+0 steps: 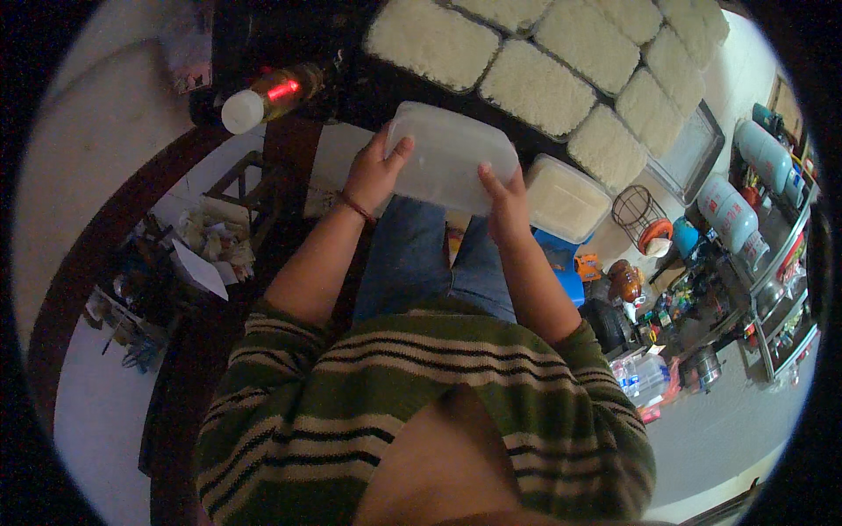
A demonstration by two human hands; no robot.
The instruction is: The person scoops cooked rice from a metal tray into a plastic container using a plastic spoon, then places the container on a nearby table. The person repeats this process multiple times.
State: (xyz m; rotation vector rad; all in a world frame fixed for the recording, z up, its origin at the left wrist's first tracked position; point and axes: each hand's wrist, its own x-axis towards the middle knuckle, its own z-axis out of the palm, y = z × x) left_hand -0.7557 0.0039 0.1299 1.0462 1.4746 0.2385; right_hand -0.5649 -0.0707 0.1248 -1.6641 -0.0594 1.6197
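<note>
Between my two hands is a translucent white plastic container (454, 158), held above my thighs. My left hand (378, 167) grips its left end with the thumb over the top face. At the opposite end my right hand (506, 204) clasps the rim, thumb also on top. Just right of that hand stands a similar plastic container (568, 197) with pale cream contents or a lid; which of these, I cannot tell. Beyond the held container lie several rectangular blocks of a pale, rough-textured material (536, 85) in rows on a dark surface.
At upper left is a bottle with a white cap (242, 112) and a red glow. A shallow metal tray (691, 154) lies right of the blocks, near a wire basket (639, 210). Gas cylinders (727, 210) and cluttered shelves stand farther right. A litter-filled bin (214, 240) is at left.
</note>
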